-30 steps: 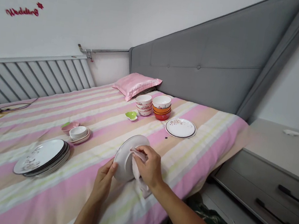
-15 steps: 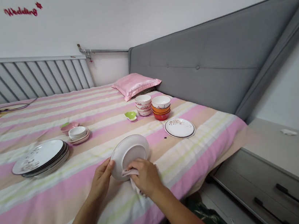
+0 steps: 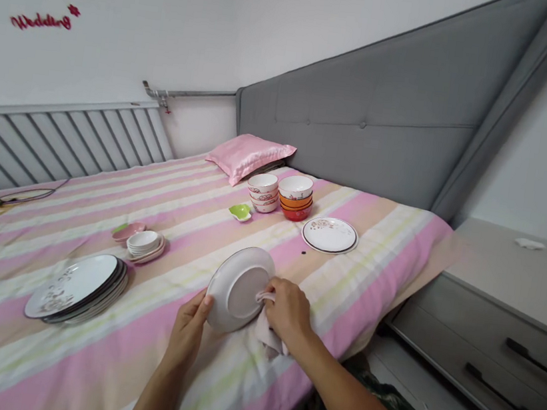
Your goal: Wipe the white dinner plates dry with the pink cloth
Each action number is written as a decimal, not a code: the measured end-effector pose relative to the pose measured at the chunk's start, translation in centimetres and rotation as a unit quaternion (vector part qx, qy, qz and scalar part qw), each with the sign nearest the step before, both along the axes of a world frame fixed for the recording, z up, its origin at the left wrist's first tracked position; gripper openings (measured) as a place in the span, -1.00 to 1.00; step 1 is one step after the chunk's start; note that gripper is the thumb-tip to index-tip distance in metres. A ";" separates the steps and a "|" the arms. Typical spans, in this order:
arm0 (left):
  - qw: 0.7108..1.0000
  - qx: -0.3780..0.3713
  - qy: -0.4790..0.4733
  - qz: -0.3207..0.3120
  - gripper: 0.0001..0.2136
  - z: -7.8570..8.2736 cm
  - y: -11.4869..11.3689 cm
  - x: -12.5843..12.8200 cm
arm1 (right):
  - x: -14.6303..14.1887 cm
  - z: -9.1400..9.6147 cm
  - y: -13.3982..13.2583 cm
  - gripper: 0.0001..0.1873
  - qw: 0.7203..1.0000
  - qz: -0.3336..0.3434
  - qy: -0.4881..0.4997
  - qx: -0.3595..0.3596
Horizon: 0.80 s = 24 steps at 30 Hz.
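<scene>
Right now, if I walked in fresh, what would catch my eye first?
Probably the pale plate tilted up in front, its edge in the left hand, while the right hand holds a cloth at its underside. Farther back, near the pink pillow, a bowl stack with bright orange and red draws the eye too.

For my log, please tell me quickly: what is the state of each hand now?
Left hand: closed on the rim of a tilted plate.
Right hand: closed, holding a pale cloth.
</scene>
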<state>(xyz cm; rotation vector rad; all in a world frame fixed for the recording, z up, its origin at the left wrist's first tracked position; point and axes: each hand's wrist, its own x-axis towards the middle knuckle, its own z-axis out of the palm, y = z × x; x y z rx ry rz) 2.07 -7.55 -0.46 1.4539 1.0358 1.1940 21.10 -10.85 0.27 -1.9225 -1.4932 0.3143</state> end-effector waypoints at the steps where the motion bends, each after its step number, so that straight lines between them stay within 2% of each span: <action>1: 1.000 0.001 0.001 -0.002 -0.57 0.0 0.0 0.0 | 0.2 0.1 0.1 -0.83 1.000 -0.009 0.003 0.009; 6: 1.000 0.003 0.004 -0.020 -0.57 -0.1 -0.1 0.0 | 0.8 0.3 0.7 -0.87 0.994 -0.013 0.062 0.094; 11: 0.998 0.017 0.004 -0.057 -0.62 -0.3 -0.2 -0.1 | 0.5 0.5 1.0 -0.87 0.965 0.014 0.141 0.220; 14: 0.998 0.019 0.006 -0.064 -0.65 -0.2 -0.3 -0.1 | -0.3 0.8 0.8 -0.83 0.950 0.047 0.163 0.264; 20: 1.000 0.003 0.010 -0.009 -0.60 0.1 -0.4 0.2 | -1.9 1.1 -0.1 -0.70 0.942 0.150 0.149 0.260; 24: 1.000 0.008 0.009 0.002 -0.60 0.2 -0.3 0.4 | -2.2 0.9 -0.6 -0.72 0.946 0.200 0.106 0.232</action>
